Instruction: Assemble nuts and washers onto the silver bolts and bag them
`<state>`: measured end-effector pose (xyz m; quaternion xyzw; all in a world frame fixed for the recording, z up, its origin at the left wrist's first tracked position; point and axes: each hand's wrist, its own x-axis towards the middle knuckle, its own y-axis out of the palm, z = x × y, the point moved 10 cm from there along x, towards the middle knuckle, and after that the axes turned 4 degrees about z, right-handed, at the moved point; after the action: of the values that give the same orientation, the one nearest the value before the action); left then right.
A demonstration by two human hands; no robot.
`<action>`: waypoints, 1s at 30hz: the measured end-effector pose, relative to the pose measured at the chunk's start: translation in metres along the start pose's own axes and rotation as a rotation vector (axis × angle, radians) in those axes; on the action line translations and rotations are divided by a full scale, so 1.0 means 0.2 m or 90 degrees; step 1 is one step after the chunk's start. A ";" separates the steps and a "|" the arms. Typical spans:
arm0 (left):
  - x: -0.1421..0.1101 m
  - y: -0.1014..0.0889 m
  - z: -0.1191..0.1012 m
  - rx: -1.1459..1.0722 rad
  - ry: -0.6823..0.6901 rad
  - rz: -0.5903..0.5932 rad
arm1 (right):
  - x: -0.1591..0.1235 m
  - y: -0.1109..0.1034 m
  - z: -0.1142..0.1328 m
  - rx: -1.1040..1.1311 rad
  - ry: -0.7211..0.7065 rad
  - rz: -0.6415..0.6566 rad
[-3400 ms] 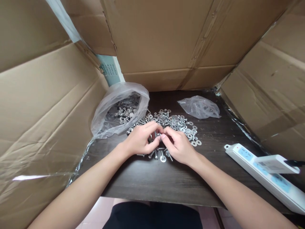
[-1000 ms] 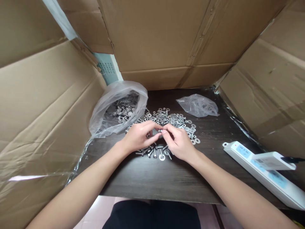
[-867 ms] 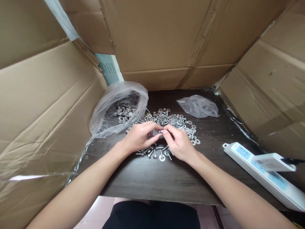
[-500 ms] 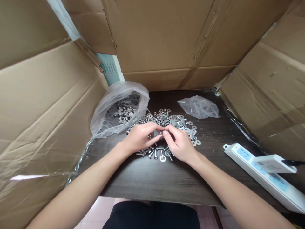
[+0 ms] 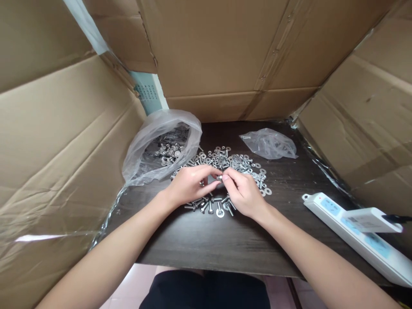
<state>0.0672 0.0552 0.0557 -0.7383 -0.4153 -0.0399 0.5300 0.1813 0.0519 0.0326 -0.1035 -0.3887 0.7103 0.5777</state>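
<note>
A small metal bolt (image 5: pixel 219 177) is pinched between my two hands, above the middle of the pile. My left hand (image 5: pixel 191 183) has its thumb and forefinger closed on one end of it. On the other end, the fingertips of my right hand (image 5: pixel 243 192) are closed; whether a nut or washer sits there is too small to tell. Behind my hands spreads a pile of loose washers, nuts and bolts (image 5: pixel 238 162). In front of them lie several bolts (image 5: pixel 210 207), one of them standing through or over a flat washer (image 5: pixel 220 213).
An open clear plastic bag (image 5: pixel 133 165) with bolts inside stands at the back left. A smaller plastic bag (image 5: pixel 268 143) lies at the back right. To the right is a white power strip (image 5: pixel 341 240) with a plugged-in adapter (image 5: pixel 375 219). Cardboard walls (image 5: pixel 225 56) enclose the dark table (image 5: pixel 219 249).
My right fingers have shifted slightly right and turned at the bolt, and more of its shiny end shows between the hands. My left hand has stayed nearly still.
</note>
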 end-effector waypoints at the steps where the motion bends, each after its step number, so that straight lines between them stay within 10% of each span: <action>1: 0.00 0.00 0.00 -0.003 -0.004 0.002 | 0.00 0.00 0.01 -0.002 -0.005 -0.006; 30: 0.00 0.00 0.00 0.005 -0.005 0.003 | 0.00 0.03 -0.01 0.000 -0.005 0.031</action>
<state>0.0671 0.0551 0.0547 -0.7373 -0.4156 -0.0342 0.5315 0.1773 0.0527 0.0274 -0.1101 -0.3881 0.7246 0.5587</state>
